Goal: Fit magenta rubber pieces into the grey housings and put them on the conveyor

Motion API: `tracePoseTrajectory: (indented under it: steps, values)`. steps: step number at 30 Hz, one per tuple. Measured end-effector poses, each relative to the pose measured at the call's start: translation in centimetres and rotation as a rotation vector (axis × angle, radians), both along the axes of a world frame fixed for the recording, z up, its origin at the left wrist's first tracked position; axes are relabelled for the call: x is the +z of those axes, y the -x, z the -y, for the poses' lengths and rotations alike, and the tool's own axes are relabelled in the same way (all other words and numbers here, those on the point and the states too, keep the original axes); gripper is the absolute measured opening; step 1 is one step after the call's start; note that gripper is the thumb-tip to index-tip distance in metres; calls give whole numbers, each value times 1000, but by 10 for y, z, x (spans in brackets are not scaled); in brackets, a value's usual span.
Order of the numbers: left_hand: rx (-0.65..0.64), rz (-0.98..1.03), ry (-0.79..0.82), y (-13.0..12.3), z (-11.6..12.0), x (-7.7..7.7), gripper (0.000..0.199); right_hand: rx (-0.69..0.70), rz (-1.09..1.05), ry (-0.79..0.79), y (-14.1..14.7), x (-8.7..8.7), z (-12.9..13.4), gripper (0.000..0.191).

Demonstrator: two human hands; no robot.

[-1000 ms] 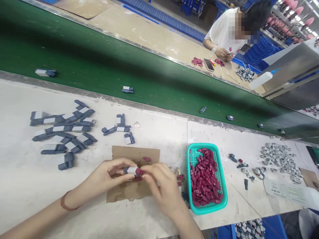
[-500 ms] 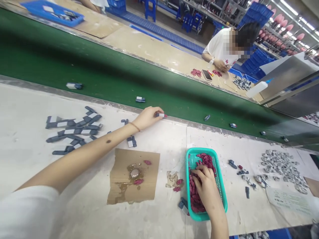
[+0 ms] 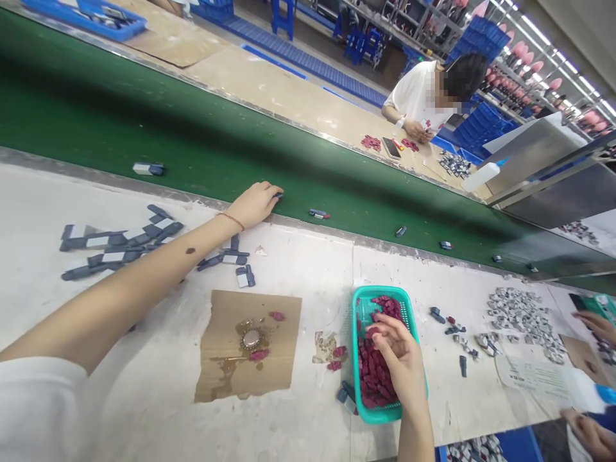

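Note:
My left hand (image 3: 254,205) reaches over the near edge of the green conveyor belt (image 3: 202,163). Its fingers are closed on a small dark blue-grey plastic part (image 3: 278,195), mostly hidden by the hand. To its right on the belt lies a grey-and-white part with a red tip (image 3: 319,213). Above a turquoise plastic basket (image 3: 357,378), my right hand (image 3: 402,359) pinches a small dark red piece (image 3: 372,332). Many similar red pieces (image 3: 378,378) fill the basket. A brown cardboard sheet (image 3: 283,366) bears a round metal cap (image 3: 251,339) in a wet patch.
Blue-grey parts (image 3: 115,253) lie in rows at left on the table. A heap of silvery-white pieces (image 3: 520,314) is at right. Another person (image 3: 418,96) works across the belt; a co-worker's hands (image 3: 590,433) show at the right edge. A blue tray (image 3: 91,19) stands far left.
My left hand has let go of the red-tipped part, now on the belt, and moved left to another part. My right hand has risen slightly from the basket with a red piece.

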State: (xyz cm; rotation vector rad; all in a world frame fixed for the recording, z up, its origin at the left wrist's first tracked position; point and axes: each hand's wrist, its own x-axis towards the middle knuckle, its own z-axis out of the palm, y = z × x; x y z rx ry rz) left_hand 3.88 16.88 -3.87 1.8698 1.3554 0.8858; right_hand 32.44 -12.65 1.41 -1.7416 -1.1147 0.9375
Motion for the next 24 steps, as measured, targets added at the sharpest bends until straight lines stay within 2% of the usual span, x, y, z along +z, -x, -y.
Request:
tracePoseTrajectory:
  steps: [2, 4, 8, 10, 13, 16, 20, 24]
  values:
    - [47, 102, 86, 1, 10, 4, 28, -38, -131, 1, 8, 3, -1, 29]
    - [59, 226, 212, 4, 28, 10, 30, -49, -208, 6, 20, 6, -3, 25]
    - [-15, 476, 488, 18, 84, 23, 25, -5, -290, 23, 56, 8, -9, 26]
    - [-22, 568, 604, 27, 114, 30, 31, 54, -279, 47, 78, 7, -12, 29]
    - [35, 701, 796, 36, 151, 36, 43, 209, -129, 55, 108, -1, -20, 29]
    - [79, 722, 868, 44, 176, 37, 43, 369, 69, 19, 131, -15, -30, 29]
    - [110, 708, 902, 52, 195, 36, 44, 558, 281, -116, 149, -33, -41, 28]
    - [137, 851, 1028, 57, 207, 32, 48, 687, 526, -277, 158, -42, -44, 32]
